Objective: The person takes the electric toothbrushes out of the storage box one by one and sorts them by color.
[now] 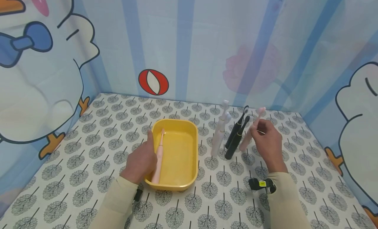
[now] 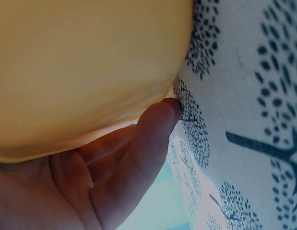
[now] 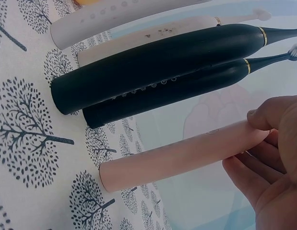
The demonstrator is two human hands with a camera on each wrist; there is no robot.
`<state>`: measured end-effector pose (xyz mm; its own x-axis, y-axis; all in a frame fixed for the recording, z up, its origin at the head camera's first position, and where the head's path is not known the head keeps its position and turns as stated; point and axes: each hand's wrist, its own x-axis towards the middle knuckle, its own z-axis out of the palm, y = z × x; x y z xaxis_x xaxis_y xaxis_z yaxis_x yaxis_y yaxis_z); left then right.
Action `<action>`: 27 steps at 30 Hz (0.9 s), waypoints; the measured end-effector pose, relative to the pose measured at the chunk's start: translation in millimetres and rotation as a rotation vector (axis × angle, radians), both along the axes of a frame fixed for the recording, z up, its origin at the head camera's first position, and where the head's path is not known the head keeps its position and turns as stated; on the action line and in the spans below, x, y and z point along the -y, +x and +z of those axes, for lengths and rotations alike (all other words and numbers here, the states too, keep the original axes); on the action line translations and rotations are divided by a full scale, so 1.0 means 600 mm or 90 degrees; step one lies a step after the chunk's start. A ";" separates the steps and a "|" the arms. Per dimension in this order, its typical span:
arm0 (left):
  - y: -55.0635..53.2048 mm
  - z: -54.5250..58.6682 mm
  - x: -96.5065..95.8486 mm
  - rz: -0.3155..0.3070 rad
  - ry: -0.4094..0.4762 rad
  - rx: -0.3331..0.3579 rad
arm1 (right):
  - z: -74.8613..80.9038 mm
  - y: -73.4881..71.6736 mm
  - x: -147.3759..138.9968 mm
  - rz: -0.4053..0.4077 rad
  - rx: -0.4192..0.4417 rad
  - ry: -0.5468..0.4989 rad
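Observation:
My left hand (image 1: 141, 161) holds the left side of a yellow plastic tray (image 1: 195, 156), its fingers (image 2: 148, 129) against the outer wall close to the tablecloth. Inside the tray a pink electric toothbrush (image 1: 158, 161) lies along the left wall. At the right, my right hand (image 1: 269, 142) pinches the upper handle of another pink electric toothbrush (image 3: 182, 158), which stands upright with its base on or just by the cloth. Left of it stand two black electric toothbrushes (image 1: 233, 146), and past these two white electric toothbrushes (image 1: 218, 143).
A white tablecloth (image 1: 224, 196) with grey tree prints covers the table. Striped blue-and-white curtains (image 1: 159, 32) with cartoon figures enclose the back and sides. A black device with a yellow label (image 1: 261, 183) sits on the right wrist.

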<state>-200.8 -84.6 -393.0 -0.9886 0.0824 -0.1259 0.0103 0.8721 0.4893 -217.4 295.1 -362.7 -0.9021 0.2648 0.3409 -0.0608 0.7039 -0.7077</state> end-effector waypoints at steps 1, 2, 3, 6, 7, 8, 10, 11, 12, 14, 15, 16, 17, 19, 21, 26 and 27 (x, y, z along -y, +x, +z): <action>0.000 0.000 0.000 0.000 -0.001 0.001 | 0.000 0.001 0.000 0.000 0.000 -0.001; 0.000 0.000 0.000 0.000 -0.001 0.001 | 0.001 0.001 0.000 0.001 0.000 -0.002; 0.000 0.000 0.000 0.001 -0.002 0.001 | 0.001 0.001 -0.001 0.001 0.000 -0.001; -0.001 0.000 0.000 -0.001 -0.005 -0.002 | 0.001 0.002 0.000 0.002 0.002 0.001; -0.001 0.000 0.000 -0.002 -0.005 -0.006 | 0.002 0.003 0.000 0.003 0.004 0.002; -0.001 -0.001 0.000 -0.002 -0.006 -0.009 | 0.002 0.003 0.000 0.002 0.005 0.003; -0.001 -0.001 0.000 -0.004 -0.005 -0.013 | 0.002 0.003 0.001 0.000 0.011 0.003; -0.001 -0.001 0.000 -0.005 -0.005 -0.015 | 0.003 0.004 0.002 -0.001 0.015 0.003; -0.002 -0.002 0.000 -0.005 -0.005 -0.017 | 0.003 0.004 0.002 -0.002 0.019 0.003; -0.002 -0.003 0.001 -0.006 -0.003 -0.015 | 0.004 0.004 0.002 -0.004 0.023 0.001; -0.001 -0.002 0.001 -0.006 -0.002 -0.014 | 0.004 0.004 0.002 -0.004 0.025 0.000; -0.001 -0.003 0.001 -0.006 -0.001 -0.014 | 0.004 0.004 0.002 -0.004 0.026 0.000; -0.002 -0.003 0.001 -0.006 0.000 -0.013 | 0.003 0.004 0.001 -0.003 0.026 0.000; -0.001 -0.002 0.001 -0.006 0.000 -0.013 | 0.001 0.004 0.001 -0.001 0.023 0.000; -0.001 -0.002 0.000 -0.006 0.001 -0.012 | -0.001 0.003 0.000 -0.001 0.021 0.003; -0.001 -0.001 0.000 -0.002 0.003 -0.001 | -0.001 0.006 -0.003 0.002 0.021 -0.005; -0.001 0.000 0.000 -0.001 0.002 0.002 | 0.000 0.007 -0.004 0.003 0.020 -0.006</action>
<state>-201.3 -84.3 -393.1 -0.9881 0.0840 -0.1291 0.0099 0.8709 0.4914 -212.9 297.5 -362.6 -0.9133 0.2642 0.3100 -0.0415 0.6967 -0.7162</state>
